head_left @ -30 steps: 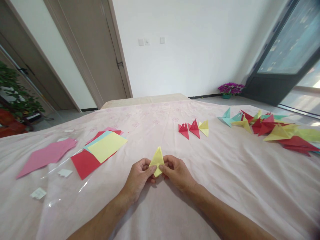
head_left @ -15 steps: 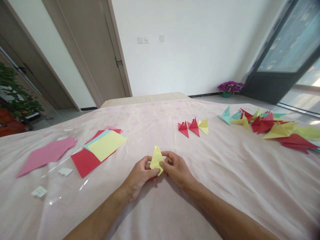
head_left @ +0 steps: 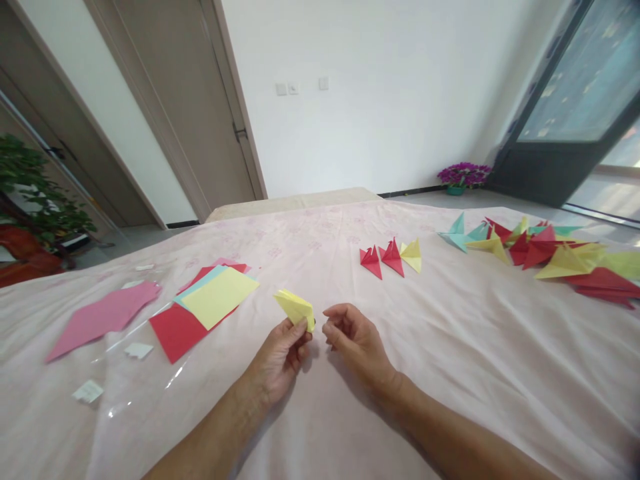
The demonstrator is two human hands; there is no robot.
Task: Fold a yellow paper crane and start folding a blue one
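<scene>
A folded piece of yellow origami paper [head_left: 294,306] is pinched in my left hand [head_left: 281,355], between thumb and fingers. It is a narrow, layered shape and tilts up to the left. Just to its right, my right hand [head_left: 356,340] is apart from the paper, its fingers curled and a small gap showing between thumb and index finger. Nothing shows in that hand. Beyond the hands stand two red paper cranes [head_left: 391,257] and a yellow paper crane [head_left: 412,255] in a row.
Left on the pink cloth [head_left: 300,427] lie yellow, blue and red paper sheets [head_left: 220,297], pink sheets [head_left: 105,317], clear plastic wrap [head_left: 127,393] and white paper scraps [head_left: 139,350]. A pile of folded cranes [head_left: 545,253] spreads along the right.
My right hand has let go of the folded yellow paper and sits apart from it. My left hand has tilted the paper over to the left.
</scene>
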